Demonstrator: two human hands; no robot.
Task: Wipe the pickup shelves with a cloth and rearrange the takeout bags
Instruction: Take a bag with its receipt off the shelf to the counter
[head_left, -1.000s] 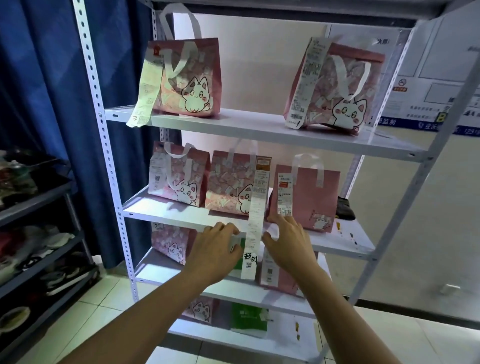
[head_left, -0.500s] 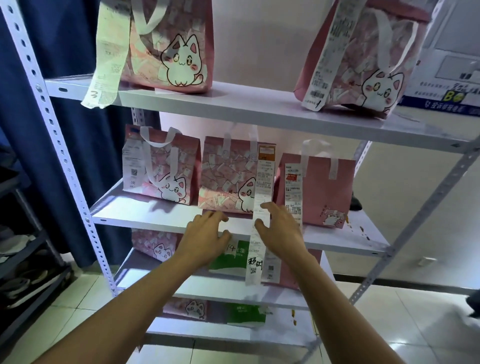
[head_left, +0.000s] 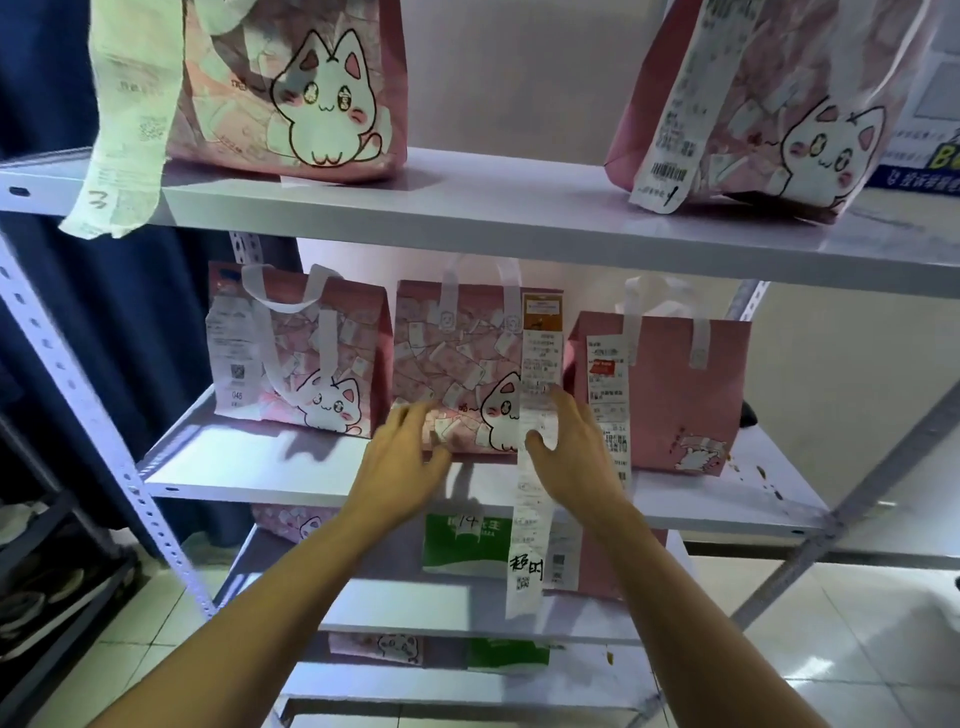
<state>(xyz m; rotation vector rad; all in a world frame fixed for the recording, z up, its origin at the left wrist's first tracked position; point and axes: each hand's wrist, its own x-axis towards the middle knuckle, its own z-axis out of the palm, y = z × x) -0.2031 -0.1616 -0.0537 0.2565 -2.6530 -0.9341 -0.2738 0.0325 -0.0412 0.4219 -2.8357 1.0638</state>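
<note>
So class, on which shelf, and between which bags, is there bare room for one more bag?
Top shelf: a wide bare stretch between the left cat bag and right cat bag. The middle shelf is crowded: three bags side by side, bare only along its front.

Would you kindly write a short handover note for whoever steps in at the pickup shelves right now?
Left hand and right hand: both open, reaching either side of the middle bag on the second shelf; contact unclear.
Its long receipt hangs past the shelf edge.
Left bag and right bag flank it; two more bags above.
No cloth in view; brown spots remain on the shelf's right end.
Left: wiping, rearranging.
</note>
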